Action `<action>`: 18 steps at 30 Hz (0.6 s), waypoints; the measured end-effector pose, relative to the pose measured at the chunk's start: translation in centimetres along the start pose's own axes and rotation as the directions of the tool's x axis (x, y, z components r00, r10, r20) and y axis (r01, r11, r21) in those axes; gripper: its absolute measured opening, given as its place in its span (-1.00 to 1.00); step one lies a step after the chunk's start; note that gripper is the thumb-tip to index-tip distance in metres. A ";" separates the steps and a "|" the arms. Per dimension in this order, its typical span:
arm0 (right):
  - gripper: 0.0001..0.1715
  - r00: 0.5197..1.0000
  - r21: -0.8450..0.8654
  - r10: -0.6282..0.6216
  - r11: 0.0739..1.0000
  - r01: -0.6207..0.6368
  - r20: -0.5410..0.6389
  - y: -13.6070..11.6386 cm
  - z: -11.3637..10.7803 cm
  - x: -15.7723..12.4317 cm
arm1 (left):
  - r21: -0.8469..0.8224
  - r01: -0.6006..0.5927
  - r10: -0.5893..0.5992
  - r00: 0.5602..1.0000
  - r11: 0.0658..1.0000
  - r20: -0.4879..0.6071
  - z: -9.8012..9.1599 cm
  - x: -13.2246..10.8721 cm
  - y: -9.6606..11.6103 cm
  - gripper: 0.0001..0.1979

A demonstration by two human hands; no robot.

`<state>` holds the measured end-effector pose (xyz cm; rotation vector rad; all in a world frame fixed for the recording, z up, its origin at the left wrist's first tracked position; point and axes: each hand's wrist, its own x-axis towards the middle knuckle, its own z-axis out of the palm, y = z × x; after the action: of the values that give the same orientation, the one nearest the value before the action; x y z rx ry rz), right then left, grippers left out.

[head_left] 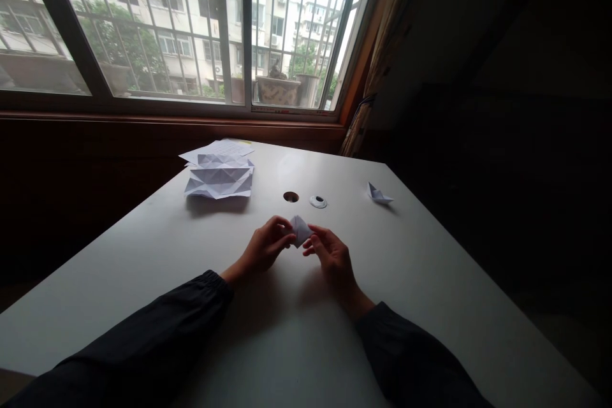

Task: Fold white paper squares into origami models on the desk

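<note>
A small folded piece of white paper (300,231), roughly diamond-shaped, is held up over the middle of the white table (287,344). My left hand (268,242) pinches its left corner between thumb and fingers. On the opposite side, my right hand (331,255) grips the right corner with thumb and forefinger. Creased sheets of paper (220,182) lie at the table's back left, with flat sheets (215,150) behind them. A folded paper boat (379,194) sits at the back right.
Beyond my hands, the tabletop has a round hole (291,197) with a round cover (318,201) lying beside it. A barred window (191,32) rises behind the table, and a tied curtain (363,118) hangs at its right.
</note>
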<state>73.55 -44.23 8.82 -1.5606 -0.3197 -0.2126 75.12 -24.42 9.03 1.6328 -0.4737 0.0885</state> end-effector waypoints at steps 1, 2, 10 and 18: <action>-0.58 1.000 0.038 0.007 0.999 -0.007 0.013 0.0 0.0 0.0 | -0.063 0.031 -0.030 0.999 0.998 0.021 0.0 0.1 -0.3 -0.59; -0.58 1.000 0.069 0.012 0.998 -0.014 0.025 0.1 -0.1 0.0 | -0.109 0.056 -0.051 0.998 0.993 0.045 0.0 0.2 -0.5 -0.54; -0.29 0.981 0.264 0.070 0.957 -0.118 0.183 -0.3 -0.5 0.1 | -0.152 0.062 -0.026 0.974 0.986 0.227 -0.5 0.2 -0.8 -0.53; -0.24 0.913 0.160 0.127 0.966 -0.203 0.387 -0.7 -1.1 0.6 | -0.069 0.073 -0.040 0.916 0.995 0.398 -1.2 -0.2 0.8 -0.44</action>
<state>73.93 -45.31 9.67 -1.4157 -0.4887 0.2501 74.90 -23.28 9.89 1.5833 -0.7295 -0.3094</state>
